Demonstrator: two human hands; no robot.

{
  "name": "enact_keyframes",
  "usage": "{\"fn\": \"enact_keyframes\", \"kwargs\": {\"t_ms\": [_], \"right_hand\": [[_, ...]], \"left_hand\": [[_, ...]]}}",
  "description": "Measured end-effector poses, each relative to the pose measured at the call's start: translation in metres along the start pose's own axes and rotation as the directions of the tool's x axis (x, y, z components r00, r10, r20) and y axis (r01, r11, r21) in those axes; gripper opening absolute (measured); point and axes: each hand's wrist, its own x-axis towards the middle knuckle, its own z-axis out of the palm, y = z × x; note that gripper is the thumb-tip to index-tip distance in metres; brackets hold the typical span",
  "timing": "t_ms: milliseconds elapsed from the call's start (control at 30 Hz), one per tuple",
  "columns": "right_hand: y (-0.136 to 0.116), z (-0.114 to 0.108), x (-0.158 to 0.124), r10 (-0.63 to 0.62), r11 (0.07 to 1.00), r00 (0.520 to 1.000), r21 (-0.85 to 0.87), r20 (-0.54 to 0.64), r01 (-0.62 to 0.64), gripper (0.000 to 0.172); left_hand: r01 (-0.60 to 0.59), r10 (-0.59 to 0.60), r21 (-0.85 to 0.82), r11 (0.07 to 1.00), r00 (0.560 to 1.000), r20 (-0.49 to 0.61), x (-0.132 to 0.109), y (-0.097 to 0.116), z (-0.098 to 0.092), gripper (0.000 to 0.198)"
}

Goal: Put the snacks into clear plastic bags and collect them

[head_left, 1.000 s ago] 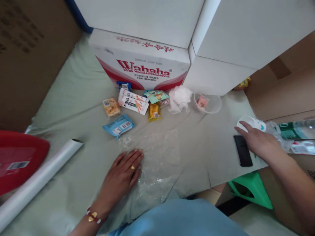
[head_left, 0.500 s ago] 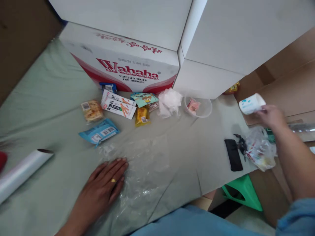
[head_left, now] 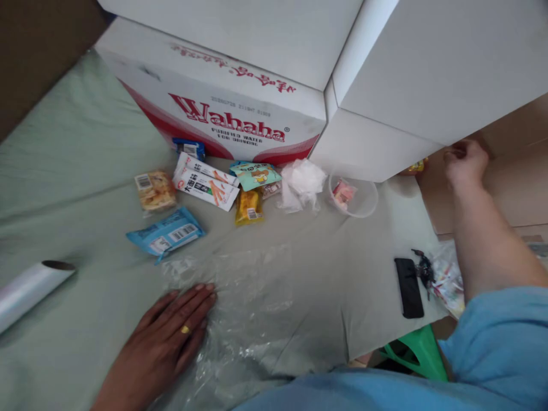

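Note:
My left hand (head_left: 165, 337) lies flat, fingers stretched out, on the left part of a clear plastic bag (head_left: 248, 308) spread over the cloth. Past its fingertips are a blue snack packet (head_left: 169, 231) and a bag of pale yellow snack (head_left: 154, 191). Far to the right, my right hand (head_left: 468, 162) reaches beside the white box, its fingers curled. Part of them is hidden, and I cannot make out anything in them. A clear plastic bowl (head_left: 363, 200) holding a pink packet stands left of that arm, with a yellow wrapper (head_left: 415, 167) near the hand.
A Wahaha water carton (head_left: 240, 120) and white boxes (head_left: 428, 68) line the back. Several snack packets (head_left: 208, 185) and a crumpled white tissue (head_left: 303, 180) lie before them. A phone (head_left: 409, 288), keys (head_left: 424, 268) and a green stool (head_left: 419, 351) are right; a silvery roll (head_left: 36, 291) is left.
My right hand has moved up and away to the edge of the white box. The white paper cup that it held is out of sight. My left hand stays flat on the bag.

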Motion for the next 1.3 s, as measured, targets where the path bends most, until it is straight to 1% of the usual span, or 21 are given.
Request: {"fn": "enact_keyframes", "kwargs": {"t_ms": [100, 133, 200, 267, 300, 367, 433, 500, 533, 633, 667, 700, 733, 867, 933, 1000, 1067, 1133, 1200, 1267, 1300], "right_hand": [[0.017, 0.011, -0.057, 0.299, 0.907, 0.953, 0.293, 0.056, -0.302, 0.038], [0.021, 0.012, -0.078, 0.354, 0.867, 0.931, 0.343, 0.087, -0.362, 0.035], [0.024, 0.012, -0.124, 0.397, 0.813, 0.905, 0.398, 0.154, -0.425, 0.031], [0.016, 0.006, -0.176, 0.361, 0.806, 0.909, 0.421, 0.209, -0.417, 0.024], [0.006, 0.001, -0.203, 0.305, 0.821, 0.923, 0.426, 0.236, -0.380, 0.019], [-0.026, -0.012, -0.260, 0.100, 0.856, 0.954, 0.464, 0.283, -0.228, 0.016], [-0.070, -0.026, -0.317, -0.185, 0.823, 0.922, 0.566, 0.339, -0.043, 0.019], [-0.118, -0.035, -0.367, -0.485, 0.729, 0.815, 0.662, 0.317, 0.176, 0.029], [-0.139, -0.037, -0.388, -0.600, 0.675, 0.744, 0.686, 0.296, 0.271, 0.035], [-0.173, -0.031, -0.425, -0.811, 0.550, 0.501, 0.684, 0.301, 0.479, 0.052], [-0.172, -0.026, -0.429, -0.826, 0.547, 0.459, 0.660, 0.327, 0.515, 0.055], [-0.167, -0.021, -0.430, -0.819, 0.567, 0.450, 0.626, 0.356, 0.536, 0.057], [-0.157, -0.016, -0.428, -0.795, 0.602, 0.472, 0.587, 0.380, 0.542, 0.057], [-0.116, -0.006, -0.401, -0.663, 0.734, 0.649, 0.500, 0.375, 0.461, 0.050], [-0.116, -0.009, -0.384, -0.577, 0.771, 0.756, 0.511, 0.309, 0.380, 0.045], [-0.134, -0.015, -0.366, -0.466, 0.792, 0.852, 0.541, 0.239, 0.282, 0.041], [-0.168, -0.019, -0.347, -0.375, 0.796, 0.899, 0.575, 0.225, 0.188, 0.041], [-0.209, -0.017, -0.328, -0.350, 0.804, 0.892, 0.580, 0.285, 0.130, 0.043], [-0.251, -0.009, -0.311, -0.379, 0.839, 0.849, 0.524, 0.367, 0.148, 0.043], [-0.287, 0.004, -0.299, -0.363, 0.878, 0.820, 0.457, 0.442, 0.142, 0.040], [-0.302, 0.010, -0.296, -0.355, 0.891, 0.808, 0.433, 0.471, 0.138, 0.039]], "left_hand": [[0.028, -0.028, -0.014, 0.999, 1.000, 0.013, 0.000, 0.002, -0.001, 0.062], [0.032, -0.032, -0.019, 0.999, 0.999, 0.017, 0.001, 0.003, -0.002, 0.062], [0.037, -0.036, -0.031, 0.999, 0.999, 0.022, 0.001, 0.005, -0.003, 0.059], [0.048, -0.047, -0.040, 0.998, 0.998, 0.039, 0.003, 0.008, -0.006, 0.054], [0.057, -0.055, -0.044, 0.997, 0.997, 0.053, 0.004, 0.010, -0.007, 0.051], [0.074, -0.069, -0.049, 0.996, 0.993, 0.099, 0.005, 0.012, -0.011, 0.047], [0.080, -0.072, -0.055, 0.995, 0.987, 0.141, 0.007, 0.014, -0.013, 0.048], [0.073, -0.062, -0.060, 0.996, 0.984, 0.167, 0.008, 0.014, -0.015, 0.054], [0.064, -0.052, -0.063, 0.996, 0.983, 0.176, 0.008, 0.014, -0.015, 0.058], [0.037, -0.024, -0.059, 0.998, 0.978, 0.209, 0.005, 0.015, -0.017, 0.067], [0.031, -0.019, -0.053, 0.998, 0.976, 0.215, 0.003, 0.014, -0.018, 0.068], [0.029, -0.018, -0.044, 0.999, 0.976, 0.219, 0.000, 0.014, -0.018, 0.068], [0.034, -0.026, -0.032, 0.999, 0.975, 0.219, -0.003, 0.014, -0.019, 0.067], [0.100, -0.102, 0.018, 0.995, 0.971, 0.218, -0.014, 0.015, -0.020, 0.069], [0.130, -0.133, 0.030, 0.991, 0.967, 0.218, -0.017, 0.020, -0.019, 0.069], [0.163, -0.166, 0.035, 0.986, 0.965, 0.201, -0.020, 0.025, -0.016, 0.064], [0.217, -0.221, 0.043, 0.975, 0.966, 0.138, -0.021, 0.031, -0.016, 0.057], [0.283, -0.284, 0.043, 0.958, 0.959, 0.013, -0.016, 0.035, -0.020, 0.049], [0.314, -0.310, 0.021, 0.949, 0.945, -0.106, -0.002, 0.039, -0.029, 0.042], [0.280, -0.278, -0.010, 0.960, 0.951, -0.133, 0.021, 0.044, -0.035, 0.039], [0.243, -0.245, -0.024, 0.970, 0.965, -0.098, 0.035, 0.048, -0.036, 0.040]]}}
